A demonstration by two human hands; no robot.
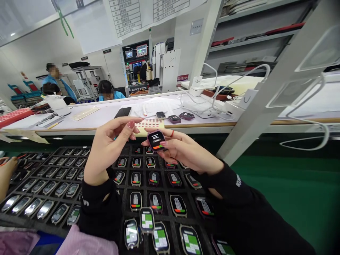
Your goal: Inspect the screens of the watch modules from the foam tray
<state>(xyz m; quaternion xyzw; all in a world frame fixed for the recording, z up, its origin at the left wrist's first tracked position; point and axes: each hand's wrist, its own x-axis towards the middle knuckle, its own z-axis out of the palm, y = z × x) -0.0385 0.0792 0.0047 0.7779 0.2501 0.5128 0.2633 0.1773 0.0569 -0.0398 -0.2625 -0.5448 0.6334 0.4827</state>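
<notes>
R hand [183, 150] holding small watch unit [156, 140] between thumb and fingers, lit screen facing up, raised above black tray [122, 184]. L hand [111, 145] just beside it, thumb and forefinger pinched narrow near sticker sheet [151, 124] w/ red dots; can't tell if anything gripped. Tray compartments below full of similar units, screens lit, some green. Second tray [47, 187] to the left. White bench [106, 113] behind w/ phone [123, 112], loose units, cables. Co-worker's hand [6, 173] at left edge; other people seated far back
</notes>
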